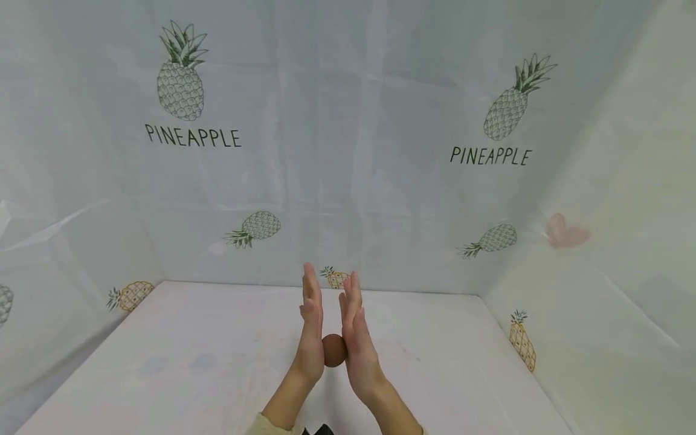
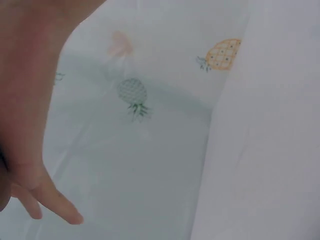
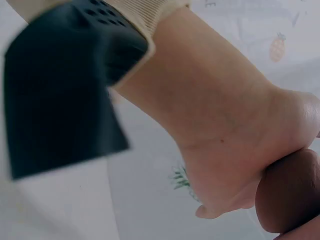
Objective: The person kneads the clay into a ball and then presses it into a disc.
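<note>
A smooth brown ball (image 1: 334, 350) is caught between the heels of my two palms, above the white-covered table. My left hand (image 1: 312, 332) stands upright on its left side, fingers straight and pointing away. Facing it from the right is my right hand (image 1: 357, 347), its fingers also stretched out. The palms are a small gap apart, with the ball bridging them low down. In the right wrist view the ball (image 3: 290, 192) shows faint creases and is cut off by the right edge. A hand (image 2: 27, 95) takes up the left side of the left wrist view.
The table (image 1: 206, 338) has a pale cover. Behind it and at both sides hang whitish sheets (image 1: 348, 151) printed with pineapples. A dark strap-like device (image 3: 65, 90) sits by a beige sleeve cuff (image 3: 155, 15) in the right wrist view.
</note>
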{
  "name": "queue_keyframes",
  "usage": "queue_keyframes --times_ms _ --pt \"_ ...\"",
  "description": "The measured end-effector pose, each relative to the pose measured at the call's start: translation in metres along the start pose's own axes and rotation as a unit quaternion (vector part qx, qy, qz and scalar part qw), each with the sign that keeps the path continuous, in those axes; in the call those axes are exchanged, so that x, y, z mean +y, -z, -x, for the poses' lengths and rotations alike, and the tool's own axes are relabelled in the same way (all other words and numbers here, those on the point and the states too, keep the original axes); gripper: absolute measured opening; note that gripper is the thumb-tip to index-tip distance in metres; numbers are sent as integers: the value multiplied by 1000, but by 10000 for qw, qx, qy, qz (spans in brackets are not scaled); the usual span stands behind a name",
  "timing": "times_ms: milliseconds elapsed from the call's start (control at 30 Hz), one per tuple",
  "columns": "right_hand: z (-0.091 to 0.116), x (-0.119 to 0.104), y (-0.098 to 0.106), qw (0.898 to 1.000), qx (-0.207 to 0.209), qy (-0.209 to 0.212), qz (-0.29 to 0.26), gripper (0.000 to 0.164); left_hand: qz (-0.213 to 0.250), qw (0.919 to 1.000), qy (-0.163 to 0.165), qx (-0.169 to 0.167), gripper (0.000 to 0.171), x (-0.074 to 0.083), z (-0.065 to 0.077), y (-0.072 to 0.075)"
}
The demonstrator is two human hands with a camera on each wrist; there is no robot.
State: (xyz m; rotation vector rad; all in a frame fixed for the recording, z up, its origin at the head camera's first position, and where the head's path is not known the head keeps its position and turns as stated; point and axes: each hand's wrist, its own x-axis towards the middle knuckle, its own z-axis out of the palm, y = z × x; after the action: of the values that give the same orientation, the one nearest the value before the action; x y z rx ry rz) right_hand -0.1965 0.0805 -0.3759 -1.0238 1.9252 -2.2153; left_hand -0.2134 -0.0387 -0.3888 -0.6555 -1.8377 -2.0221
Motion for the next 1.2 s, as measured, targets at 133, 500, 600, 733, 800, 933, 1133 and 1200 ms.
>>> queue_keyframes --times_ms 133,500,600,733,800,933,1133,1200 --pt "-1 -3 9 9995 258 132 92 56 -44 9998 47 -193 60 -5 5 -13" --pt "-12 12 23 9990 407 -50 -191 60 62 9991 -179 -379 58 6 16 -23" --pt "-13 16 16 9995 211 -156 -187 58 87 9996 -169 -194 61 9 13 -16" --pt "-10 19 6 9997 -37 -163 -168 56 139 9999 -74 7 64 11 7 -5" --pt "-8 18 3 9997 -113 -128 -175 56 145 9999 -34 52 64 11 5 -1" --pt "-5 11 1 9998 -151 -4 -119 56 87 10000 7 31 61 8 1 3" --pt "-3 0 5 9998 -56 174 26 57 29 9998 157 -148 60 1 1 -3" --pt "-4 -1 7 9997 11 230 91 57 37 9997 131 -183 61 0 1 -7"
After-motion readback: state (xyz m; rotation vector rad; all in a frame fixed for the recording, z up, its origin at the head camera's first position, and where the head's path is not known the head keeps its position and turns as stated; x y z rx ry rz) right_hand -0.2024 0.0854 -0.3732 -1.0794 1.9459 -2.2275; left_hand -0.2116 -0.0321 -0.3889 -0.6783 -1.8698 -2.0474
